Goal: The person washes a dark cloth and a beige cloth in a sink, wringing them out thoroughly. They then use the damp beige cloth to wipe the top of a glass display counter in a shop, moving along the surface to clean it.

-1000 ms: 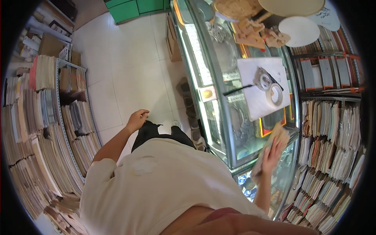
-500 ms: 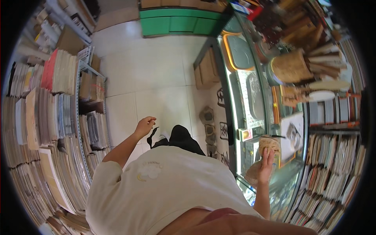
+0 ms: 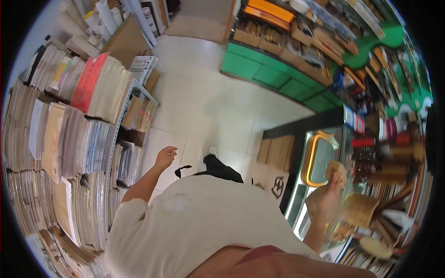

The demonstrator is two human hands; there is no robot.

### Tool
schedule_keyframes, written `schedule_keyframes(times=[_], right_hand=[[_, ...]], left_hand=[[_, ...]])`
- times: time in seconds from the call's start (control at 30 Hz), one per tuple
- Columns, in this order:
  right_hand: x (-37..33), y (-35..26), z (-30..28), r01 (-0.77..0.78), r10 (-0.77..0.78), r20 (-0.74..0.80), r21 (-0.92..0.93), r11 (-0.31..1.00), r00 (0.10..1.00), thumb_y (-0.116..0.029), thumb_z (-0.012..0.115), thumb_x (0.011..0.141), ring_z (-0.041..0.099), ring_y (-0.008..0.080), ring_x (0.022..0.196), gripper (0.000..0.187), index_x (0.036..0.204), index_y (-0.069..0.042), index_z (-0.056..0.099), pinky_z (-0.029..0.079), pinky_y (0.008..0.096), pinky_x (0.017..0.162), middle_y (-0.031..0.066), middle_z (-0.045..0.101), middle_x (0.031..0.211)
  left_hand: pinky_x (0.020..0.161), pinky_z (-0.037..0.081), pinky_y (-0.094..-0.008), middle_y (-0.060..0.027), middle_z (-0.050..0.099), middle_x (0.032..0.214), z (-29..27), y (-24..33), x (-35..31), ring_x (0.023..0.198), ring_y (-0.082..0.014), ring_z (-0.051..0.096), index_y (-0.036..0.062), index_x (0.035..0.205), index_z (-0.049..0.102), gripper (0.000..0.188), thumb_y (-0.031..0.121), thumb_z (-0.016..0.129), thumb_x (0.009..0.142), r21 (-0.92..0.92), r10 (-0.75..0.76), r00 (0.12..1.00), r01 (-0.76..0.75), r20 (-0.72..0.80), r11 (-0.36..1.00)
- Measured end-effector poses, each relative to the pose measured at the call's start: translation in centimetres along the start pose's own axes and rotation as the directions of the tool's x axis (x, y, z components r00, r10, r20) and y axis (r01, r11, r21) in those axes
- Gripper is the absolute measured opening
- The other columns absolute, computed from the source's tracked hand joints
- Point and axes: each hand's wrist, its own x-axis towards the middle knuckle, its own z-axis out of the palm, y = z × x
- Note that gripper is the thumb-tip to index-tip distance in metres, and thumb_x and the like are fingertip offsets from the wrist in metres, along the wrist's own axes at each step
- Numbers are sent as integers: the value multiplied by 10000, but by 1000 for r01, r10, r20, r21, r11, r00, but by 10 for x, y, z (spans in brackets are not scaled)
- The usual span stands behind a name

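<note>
A tan, rough-looking piece of crumpled cloth (image 3: 337, 173) is gripped in my right hand (image 3: 328, 200), which is raised over the glass display counter at my right. The fingers lie over its near side, and motion blurs them a little. More brown material (image 3: 314, 200) shows left of the wrist; whether it is the same piece I cannot tell. My left hand (image 3: 166, 156) hangs over the floor, its fingers loosely curled with nothing in them. A black strap (image 3: 184, 170) dangles to the right of that hand, apart from it.
Tall shelves of stacked paper packs (image 3: 99, 88) line my left. The counter (image 3: 296, 199) holds an orange-rimmed dark tray (image 3: 319, 158). Near my right forearm stands a tan brush pot (image 3: 359, 210). Green cabinets (image 3: 273, 74) stand ahead, and cardboard boxes (image 3: 274, 152) lean against the counter.
My view has turned right and moved forward along the counter. My right hand has lifted the tan cloth from over the glass and carried it ahead. The left hand still hangs free.
</note>
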Motion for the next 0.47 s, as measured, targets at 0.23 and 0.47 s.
schedule_keyframes(times=[0.23, 0.47], right_hand=[[201, -261, 107, -268, -123, 296, 943, 198, 947, -78, 530, 887, 501, 157, 1100, 395, 1279, -61, 483, 392, 284, 932, 93, 545, 1217], [364, -613, 111, -217, -667, 7, 948, -232, 745, -116, 594, 865, 501, 66, 958, 374, 1233, -77, 533, 400, 192, 832, 27, 571, 1081]], left_hand=[[658, 517, -284, -100, 654, 896, -71, 99, 110, 775, -162, 623, 26, 1089, 598, 250, 151, 497, 898, -161, -2, 980, -31, -201, 987], [744, 501, -278, -112, 526, 1205, -179, 235, 240, 974, -176, 564, 96, 1193, 562, 329, 122, 584, 866, -33, 333, 917, -348, -220, 937]])
